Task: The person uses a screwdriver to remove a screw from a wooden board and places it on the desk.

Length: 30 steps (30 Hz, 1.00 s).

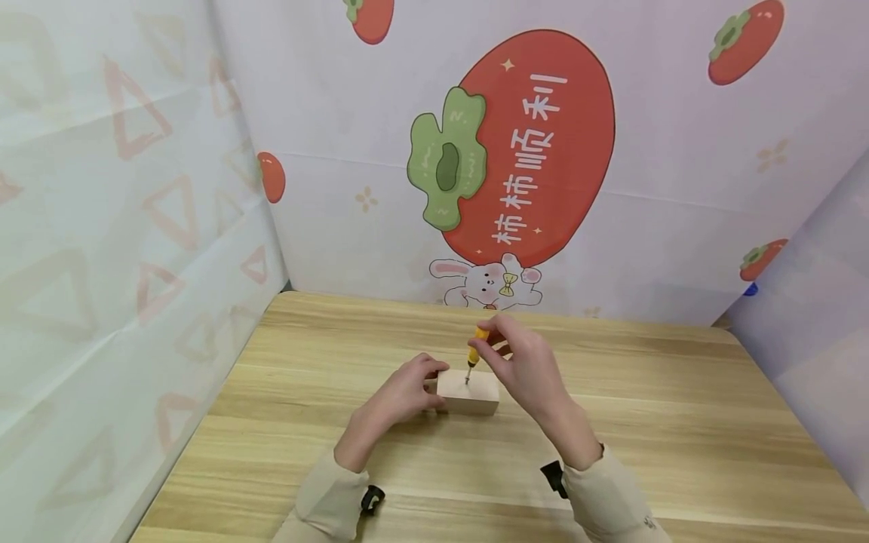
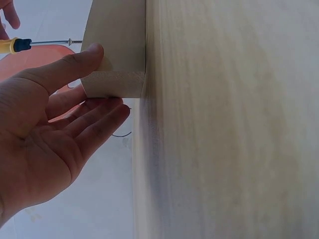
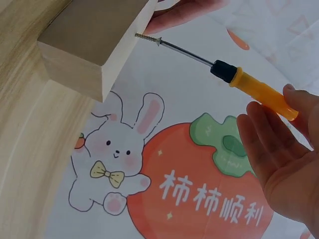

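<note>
- The wooden block (image 1: 480, 389) lies on the table (image 1: 326, 381), between the two hands.
- On top of the block, near the middle of its length, stands a countersunk-head screw (image 3: 148, 38) with much of its thread exposed; how deep its tip sits is hidden.
- Above the block, in line over the screw, is a yellow-handled screwdriver (image 3: 223, 72), its tip at the screw head.
- At the block's left end, the left hand (image 1: 410, 388) grips it, thumb on the near face and fingers round towards the far side.
- Above and to the right of the block, the right hand (image 1: 526, 366) pinches the screwdriver handle near its upper end; the other fingers lie loose.
- Likely trouble: in the right wrist view, shaft and screw look slightly out of line, so pushing off-axis could make the tip slip out or tip the screw over.
- The block is held only at one end, so strong twisting could swing its free right end.
- A slip leftward from the block's top could bring the tip towards the left thumb.
</note>
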Available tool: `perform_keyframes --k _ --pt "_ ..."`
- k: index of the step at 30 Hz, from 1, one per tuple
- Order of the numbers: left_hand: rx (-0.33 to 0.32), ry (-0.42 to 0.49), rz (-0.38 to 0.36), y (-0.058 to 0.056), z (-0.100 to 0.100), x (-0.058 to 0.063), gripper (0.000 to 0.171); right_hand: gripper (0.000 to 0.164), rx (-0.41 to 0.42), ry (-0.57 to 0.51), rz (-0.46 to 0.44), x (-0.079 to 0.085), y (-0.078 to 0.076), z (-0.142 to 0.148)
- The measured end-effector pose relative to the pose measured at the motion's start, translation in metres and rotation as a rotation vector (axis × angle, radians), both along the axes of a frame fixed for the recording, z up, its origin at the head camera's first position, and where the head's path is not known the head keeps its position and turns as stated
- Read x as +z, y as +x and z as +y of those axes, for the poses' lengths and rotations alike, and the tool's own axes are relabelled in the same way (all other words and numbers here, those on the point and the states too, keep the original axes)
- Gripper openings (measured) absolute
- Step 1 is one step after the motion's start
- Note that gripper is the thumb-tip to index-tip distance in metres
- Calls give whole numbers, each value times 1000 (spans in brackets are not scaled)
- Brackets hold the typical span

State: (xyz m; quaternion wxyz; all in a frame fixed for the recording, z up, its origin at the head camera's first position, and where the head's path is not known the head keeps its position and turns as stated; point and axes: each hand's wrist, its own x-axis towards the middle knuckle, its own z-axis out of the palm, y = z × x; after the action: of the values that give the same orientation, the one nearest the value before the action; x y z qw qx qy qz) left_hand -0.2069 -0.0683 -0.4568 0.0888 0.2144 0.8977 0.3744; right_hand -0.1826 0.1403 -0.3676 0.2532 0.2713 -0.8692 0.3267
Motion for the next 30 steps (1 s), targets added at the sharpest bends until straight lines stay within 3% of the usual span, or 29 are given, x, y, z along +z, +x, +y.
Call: perform_keyframes --k 12,21,26,30 --pt "-8 -25 1 -1 1 4 57 20 142 -45 -6 6 -5 -1" --pt "-16 -35 -10 0 0 4 57 22 264 -63 -134 8 -7 3" --pt "-14 -37 -16 2 0 5 57 22 232 -105 -163 4 -6 0" --pt "-14 -33 -17 2 0 5 57 23 127 -97 -89 2 -4 -5"
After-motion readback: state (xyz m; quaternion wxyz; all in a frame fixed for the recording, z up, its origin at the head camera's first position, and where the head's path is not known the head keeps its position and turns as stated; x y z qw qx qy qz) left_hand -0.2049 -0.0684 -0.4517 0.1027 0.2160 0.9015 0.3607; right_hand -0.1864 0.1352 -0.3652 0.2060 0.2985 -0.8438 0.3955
